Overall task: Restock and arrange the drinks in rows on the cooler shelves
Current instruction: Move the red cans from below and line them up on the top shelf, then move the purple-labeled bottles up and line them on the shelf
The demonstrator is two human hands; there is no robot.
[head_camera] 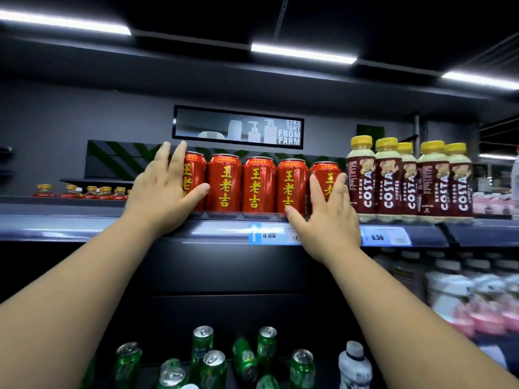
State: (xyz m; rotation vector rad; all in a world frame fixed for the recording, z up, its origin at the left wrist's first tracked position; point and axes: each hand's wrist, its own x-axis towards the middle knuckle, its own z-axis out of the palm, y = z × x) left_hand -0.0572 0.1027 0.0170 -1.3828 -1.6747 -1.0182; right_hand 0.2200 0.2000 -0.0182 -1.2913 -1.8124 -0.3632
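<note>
a person's two hands bracket a row of five red cans (258, 186) on the cooler's top shelf (219, 224), just beside costa coffee bottles (407, 181). the left hand (165, 189) lies straight-fingered against the leftmost can (195, 175), thumb across its front. the right hand (328, 217), fingers straight (thumb spread low), presses the rightmost can (325, 170), neither hand gripping.

Red cans (258, 186): metal, glossy printed coat, soft highlights down the sides, bare silver at the rims.
Costa bottles (387, 181): plastic, smooth shiny sleeve labels; yellow caps (361, 141) plastic, duller.
Shelf edge (84, 223): dark, smooth, satin, reflects ceiling light.
Price tags (387, 237): paper, apparently behind a clear glossy strip.
Green cans (210, 366): metal, glossy bodies, bright bare tops.
White bottle (355, 366): plastic, dull sheen.
</note>
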